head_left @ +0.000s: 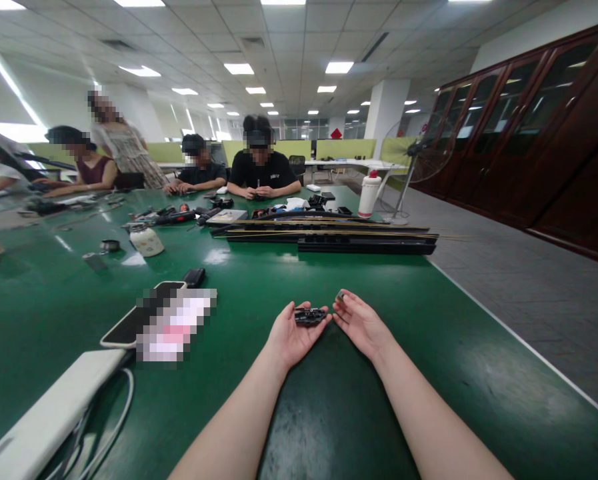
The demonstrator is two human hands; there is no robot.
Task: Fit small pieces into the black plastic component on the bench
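A small black mechanical part [311, 316] lies across the palm and fingers of my left hand [295, 339], palm up, thumb at its left end. Just to the right, my right hand [361, 325] pinches a small greyish piece [339, 295] between thumb and fingertip, its other fingers curled. What the piece is cannot be made out. Both hands are over the green table [249, 287], their fingertips close to each other.
Long black bars [369, 247] with thin rods lie beyond my hands. A phone [143, 313], a white power strip [53, 413] with cables and a floral jar [146, 240] are left. A white bottle [369, 195] stands at the back right. Several people sit or stand across the table.
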